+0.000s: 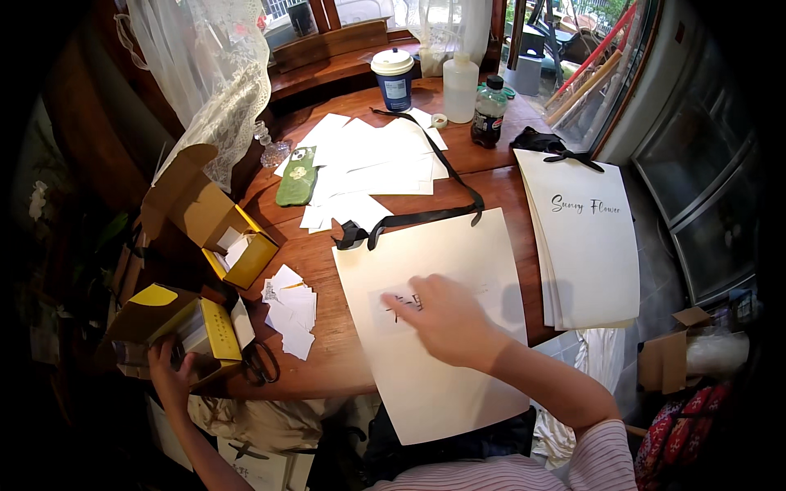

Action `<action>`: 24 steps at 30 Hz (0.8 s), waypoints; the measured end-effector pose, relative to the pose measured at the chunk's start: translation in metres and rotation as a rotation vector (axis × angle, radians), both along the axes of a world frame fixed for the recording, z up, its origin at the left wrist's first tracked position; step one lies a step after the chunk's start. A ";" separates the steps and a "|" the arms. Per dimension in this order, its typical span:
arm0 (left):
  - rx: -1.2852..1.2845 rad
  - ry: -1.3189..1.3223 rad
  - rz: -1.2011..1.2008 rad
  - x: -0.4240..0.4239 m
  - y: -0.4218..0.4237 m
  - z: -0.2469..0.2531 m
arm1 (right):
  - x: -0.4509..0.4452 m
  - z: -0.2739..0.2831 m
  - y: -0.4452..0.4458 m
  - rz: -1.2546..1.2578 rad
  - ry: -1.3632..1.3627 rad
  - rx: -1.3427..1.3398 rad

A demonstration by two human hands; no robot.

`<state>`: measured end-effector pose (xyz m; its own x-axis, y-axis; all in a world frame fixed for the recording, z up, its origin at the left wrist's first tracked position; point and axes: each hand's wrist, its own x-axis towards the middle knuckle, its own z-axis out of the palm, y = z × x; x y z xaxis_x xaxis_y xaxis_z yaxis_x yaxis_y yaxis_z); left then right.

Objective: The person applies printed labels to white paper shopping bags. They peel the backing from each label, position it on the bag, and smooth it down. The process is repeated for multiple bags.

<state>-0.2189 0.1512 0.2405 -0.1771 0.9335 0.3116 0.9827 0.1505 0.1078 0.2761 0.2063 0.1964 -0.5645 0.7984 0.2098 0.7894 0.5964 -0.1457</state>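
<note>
A cream paper bag [454,393] with black ribbon handles [424,216] lies flat before me, its lower end past the table's front edge. My right hand [445,319] rests on its middle, thumb out to the left, over a pale rectangular patch [382,304] with dark characters. Slight blur covers the fingers, and part of the print is hidden under them. At the left, my left hand [171,371] reaches to an opened yellow-and-brown cardboard box [222,331]. Its fingertips are at the box's near side; whether they grip anything cannot be seen. Black-handled scissors [263,363] lie beside that box.
Small white cards [293,313] and a second open box [249,261] sit at left. Behind are white sheets [368,156], a green phone case [297,178], a lidded cup [393,80], a squeeze bottle [460,89] and a cola bottle [489,113]. Stacked paper bags [583,264] lie right.
</note>
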 end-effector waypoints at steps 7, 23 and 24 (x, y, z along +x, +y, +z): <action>0.182 0.008 -0.205 -0.021 -0.012 -0.020 | -0.027 -0.009 0.021 -0.077 -0.008 -0.057; 0.022 -0.102 -0.247 -0.011 0.008 0.002 | 0.047 0.014 -0.128 -0.049 0.415 -0.229; 0.006 -0.139 -0.218 -0.010 0.011 0.002 | 0.055 0.012 -0.134 -0.071 0.449 -0.201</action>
